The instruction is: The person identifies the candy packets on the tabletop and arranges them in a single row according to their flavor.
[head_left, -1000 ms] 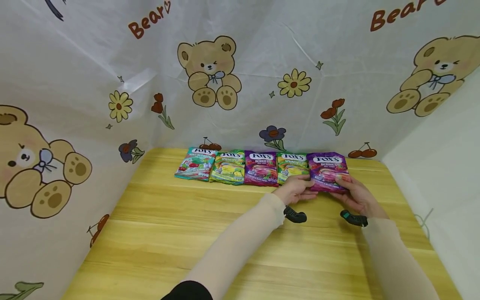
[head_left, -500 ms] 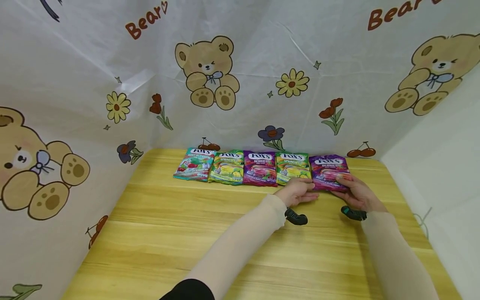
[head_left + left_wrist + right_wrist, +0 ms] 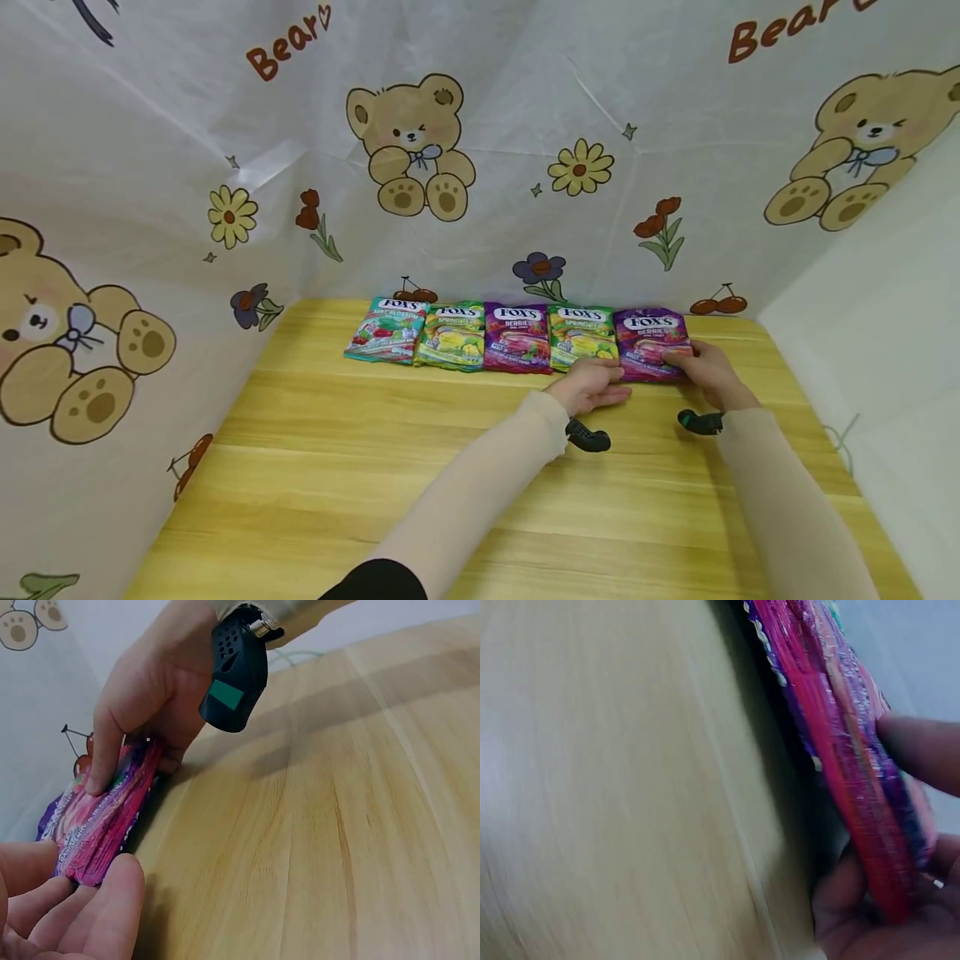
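A purple Fox's Berries candy bag (image 3: 648,329) is at the right end of a row along the table's back. My right hand (image 3: 714,377) grips its right side, thumb on the front; in the right wrist view the fingers curl under the bag's (image 3: 840,750) lower edge. My left hand (image 3: 588,385) pinches the lower left corner; the left wrist view shows the thumb above and fingertips (image 3: 124,881) below. To its left, in order, lie a yellow-green bag (image 3: 581,329), another purple bag (image 3: 517,337), a second yellow-green bag (image 3: 450,337) and a teal bag (image 3: 386,329).
A white sheet (image 3: 480,258) printed with bears and flowers rises behind and left of the wooden table (image 3: 337,467). A plain white wall (image 3: 862,333) borders the right side, with a thin cord (image 3: 843,446) near the table's edge.
The purple bag has been lowered and drawn slightly left, squaring up beside the yellow-green bag. My right hand has shifted up along its right edge; the left hand stays at the corner.
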`<action>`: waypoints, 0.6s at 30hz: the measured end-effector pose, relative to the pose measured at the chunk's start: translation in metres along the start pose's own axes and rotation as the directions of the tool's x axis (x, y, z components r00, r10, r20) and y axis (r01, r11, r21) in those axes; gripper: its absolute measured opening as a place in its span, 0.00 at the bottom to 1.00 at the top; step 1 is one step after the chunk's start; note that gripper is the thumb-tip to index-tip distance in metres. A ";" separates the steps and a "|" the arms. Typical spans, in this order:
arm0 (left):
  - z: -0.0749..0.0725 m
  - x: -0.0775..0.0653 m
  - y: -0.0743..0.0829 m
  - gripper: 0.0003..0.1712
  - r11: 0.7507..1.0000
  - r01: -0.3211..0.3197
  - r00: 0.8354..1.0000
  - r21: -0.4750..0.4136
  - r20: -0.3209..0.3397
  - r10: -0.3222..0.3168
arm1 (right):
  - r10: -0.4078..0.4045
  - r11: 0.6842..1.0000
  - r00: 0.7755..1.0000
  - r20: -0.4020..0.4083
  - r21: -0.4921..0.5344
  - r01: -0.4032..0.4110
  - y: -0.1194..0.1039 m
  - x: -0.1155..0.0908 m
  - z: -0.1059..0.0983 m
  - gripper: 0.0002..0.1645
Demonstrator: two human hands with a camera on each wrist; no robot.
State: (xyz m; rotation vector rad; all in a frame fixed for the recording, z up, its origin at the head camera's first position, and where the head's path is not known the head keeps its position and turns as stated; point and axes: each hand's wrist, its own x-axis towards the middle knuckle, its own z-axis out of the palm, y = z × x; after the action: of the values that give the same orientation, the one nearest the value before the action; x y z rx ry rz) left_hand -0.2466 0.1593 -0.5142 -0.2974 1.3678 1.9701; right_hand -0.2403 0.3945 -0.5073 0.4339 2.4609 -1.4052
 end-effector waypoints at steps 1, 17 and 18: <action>-0.001 0.000 0.000 0.22 1.000 -0.001 1.000 0.009 -0.006 0.001 | 0.011 1.000 1.000 -0.016 -0.023 -0.011 -0.001 0.000 0.000 0.55; -0.009 -0.004 0.000 0.22 0.997 -0.023 1.000 0.076 -0.015 0.025 | 0.060 0.998 0.998 -0.026 -0.036 -0.061 0.001 -0.008 -0.010 0.58; -0.011 -0.005 0.000 0.22 0.997 -0.025 1.000 0.078 -0.014 0.026 | 0.064 0.997 0.998 -0.024 -0.035 -0.065 0.001 -0.008 -0.011 0.58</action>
State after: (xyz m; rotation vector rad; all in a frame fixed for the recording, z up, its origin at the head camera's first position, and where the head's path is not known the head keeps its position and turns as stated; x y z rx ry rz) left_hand -0.2450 0.1479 -0.5163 -0.2598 1.4607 1.9329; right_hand -0.2332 0.4038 -0.4996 0.5197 2.4632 -1.3356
